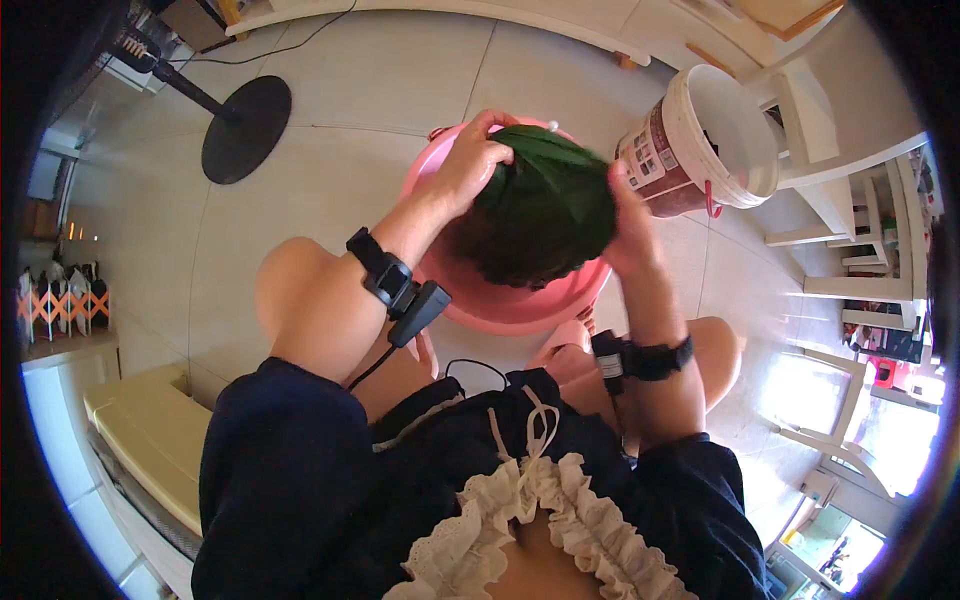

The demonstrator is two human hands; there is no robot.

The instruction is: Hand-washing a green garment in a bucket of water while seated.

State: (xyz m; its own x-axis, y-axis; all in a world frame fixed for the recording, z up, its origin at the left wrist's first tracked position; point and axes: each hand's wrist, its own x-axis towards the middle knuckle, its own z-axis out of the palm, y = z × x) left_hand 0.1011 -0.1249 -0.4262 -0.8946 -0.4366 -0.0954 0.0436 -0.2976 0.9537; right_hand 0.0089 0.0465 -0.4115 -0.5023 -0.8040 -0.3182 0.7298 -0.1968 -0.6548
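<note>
A dark green fabric item (551, 199), wet-looking and dark at its lower edge, is held up above a pink plastic basin (495, 311) on the floor. My left hand (480, 161) grips its upper left edge between thumb and fingers. On its right side, my right hand (634, 225) has hold of it, partly hidden and a little blurred. A small white bead-like thing (553, 126) shows at the top edge of the fabric. The inside of the basin is largely hidden behind the fabric.
Right of the basin stands a white plastic bucket (739, 135) with a red handle and a printed label. A black round fan base (247, 129) rests on the tiled floor at upper left, near a cable. White chairs (862, 289) stand at right, a yellow plastic stool (150, 442) at lower left.
</note>
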